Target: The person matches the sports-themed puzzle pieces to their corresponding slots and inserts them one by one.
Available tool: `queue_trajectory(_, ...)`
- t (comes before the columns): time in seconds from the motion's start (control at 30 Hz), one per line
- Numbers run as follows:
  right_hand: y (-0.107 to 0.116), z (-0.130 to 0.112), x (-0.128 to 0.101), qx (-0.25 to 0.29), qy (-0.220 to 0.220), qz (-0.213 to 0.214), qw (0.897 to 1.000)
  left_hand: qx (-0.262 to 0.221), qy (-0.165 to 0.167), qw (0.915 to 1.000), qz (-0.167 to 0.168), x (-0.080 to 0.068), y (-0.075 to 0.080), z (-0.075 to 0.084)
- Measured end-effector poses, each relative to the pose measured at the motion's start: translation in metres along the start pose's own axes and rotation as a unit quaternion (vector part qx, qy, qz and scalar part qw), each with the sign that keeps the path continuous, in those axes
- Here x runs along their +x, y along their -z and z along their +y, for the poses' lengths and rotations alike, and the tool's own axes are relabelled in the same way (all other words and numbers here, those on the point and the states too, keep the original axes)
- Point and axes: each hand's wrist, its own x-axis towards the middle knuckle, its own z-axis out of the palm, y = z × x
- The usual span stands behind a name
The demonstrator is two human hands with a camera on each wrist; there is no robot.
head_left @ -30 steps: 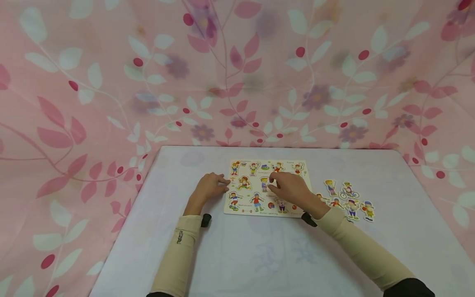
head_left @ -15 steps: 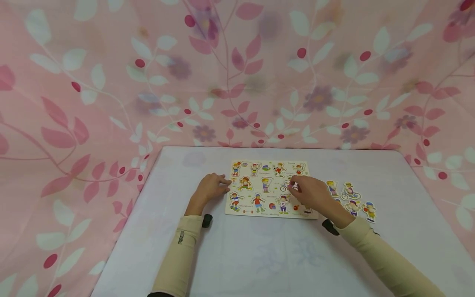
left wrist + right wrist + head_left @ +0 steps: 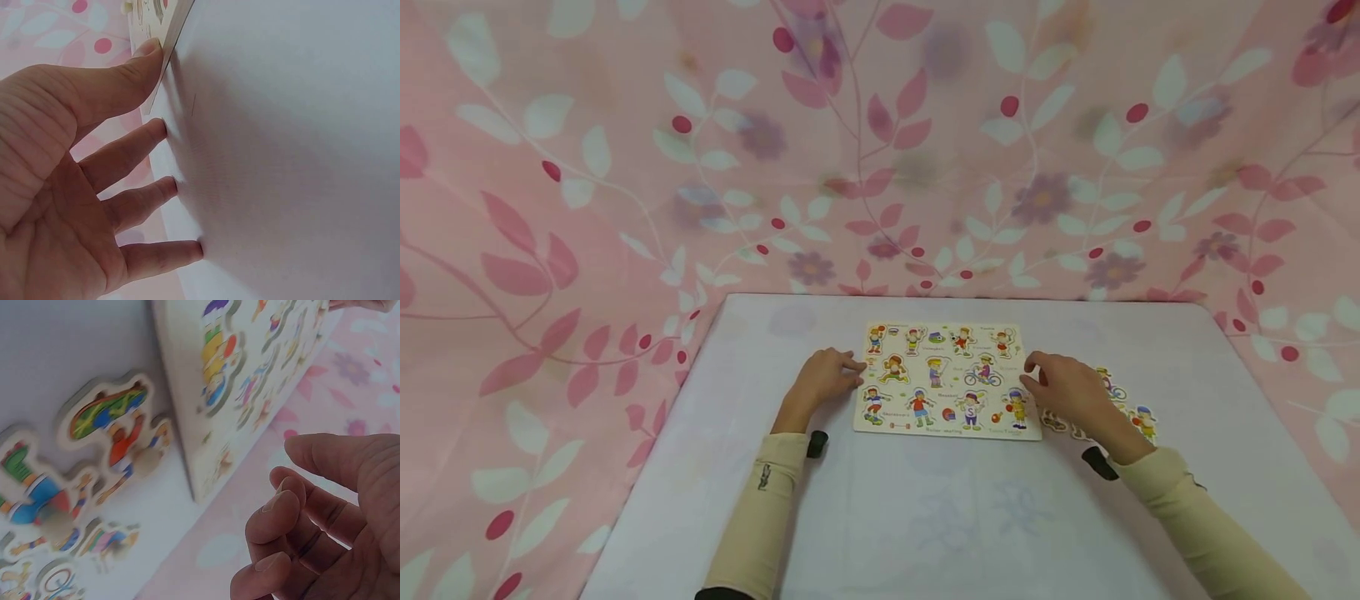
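Puzzle board (image 3: 946, 382) on white table (image 3: 925, 517), loose pcs (image 3: 1138, 421) right, pink floral cloth (image 3: 880, 142) behind

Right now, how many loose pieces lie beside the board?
4 show: cyclist piece behind the right hand, boy piece far right, two pieces under the wrist; more may be hidden.

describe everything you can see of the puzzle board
The puzzle board is a flat, pale, wood-looking rectangle lying on the white table. Cartoon children playing sports fill its recesses in rows, with small captions too small to read. The left hand touches its left edge with a fingertip; the right hand hovers just off its right edge.
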Motion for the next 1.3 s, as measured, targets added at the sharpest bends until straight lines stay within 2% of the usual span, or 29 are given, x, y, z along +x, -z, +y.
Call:
queue_trajectory(0.2, 0.005, 0.020, -0.005, 0.002, -0.022, -0.007, 1.000, -0.010, -0.004, 0.9999, 0.000, 0.000, 0.000, -0.001)
queue_trajectory(0.5, 0.004, 0.049, -0.006, -0.002, -0.036, -0.008, 0.999, 0.002, 0.000, 1.0000, -0.001, 0.001, -0.001, -0.004)
queue_trajectory(0.7, 0.003, 0.063, -0.007, 0.002, -0.058, -0.027, 0.998, -0.011, 0.003, 0.9999, 0.001, 0.000, -0.001, -0.002)
queue_trajectory(0.97, 0.002, 0.075, -0.006, 0.011, -0.080, -0.043, 0.996, -0.006, 0.006, 1.0000, 0.003, 0.000, 0.000, -0.001)
queue_trajectory(1.17, 0.000, 0.079, -0.003, 0.003, -0.078, -0.051, 0.996, -0.011, 0.018, 0.9998, 0.000, -0.001, 0.000, 0.000)
queue_trajectory(1.3, -0.001, 0.079, -0.001, 0.003, -0.074, -0.056, 0.996, -0.014, 0.013, 0.9998, 0.004, 0.000, -0.001, 0.000)
